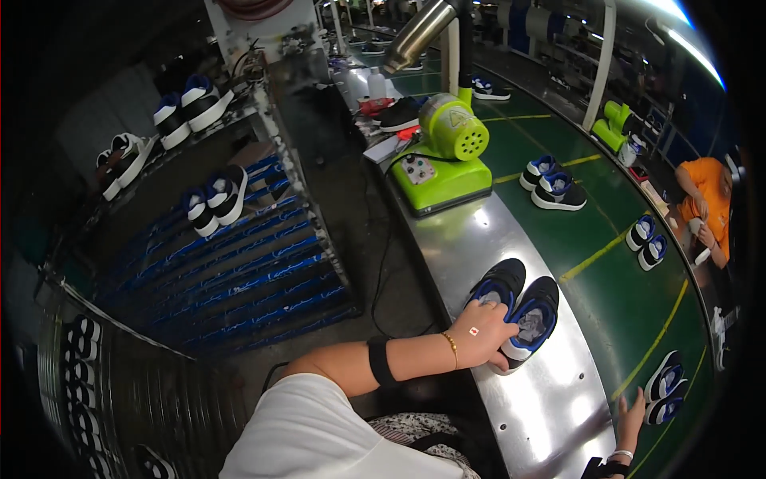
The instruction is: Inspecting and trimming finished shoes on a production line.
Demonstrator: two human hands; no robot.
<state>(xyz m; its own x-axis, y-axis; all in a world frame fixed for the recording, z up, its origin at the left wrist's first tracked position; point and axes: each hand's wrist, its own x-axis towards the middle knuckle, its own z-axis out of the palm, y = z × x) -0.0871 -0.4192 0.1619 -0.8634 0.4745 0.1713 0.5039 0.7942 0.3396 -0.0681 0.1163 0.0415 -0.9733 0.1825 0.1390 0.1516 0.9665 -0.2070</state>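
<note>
A pair of dark sneakers (pixel 535 318) with blue lining, white soles and grey paper stuffing rests on the metal table (pixel 550 407). My left hand (pixel 479 331) is closed on the heel ends of this pair, fingers at the left shoe's opening and thumb low by the right shoe's heel. Farther right, my right hand (pixel 631 413) reaches over the green conveyor belt (pixel 594 283). Its fingers are stretched out and apart, close beside another pair of dark sneakers (pixel 665 386). Whether the fingertips touch that pair I cannot tell.
A lime-green blower machine (pixel 444 172) with a metal nozzle (pixel 420 36) stands at the table's far end. More sneakers (pixel 556 191) sit on the belt. A blue-slatted rack (pixel 263 263) holding shoes stands left. Across the belt works a person in an orange shirt (pixel 706 199).
</note>
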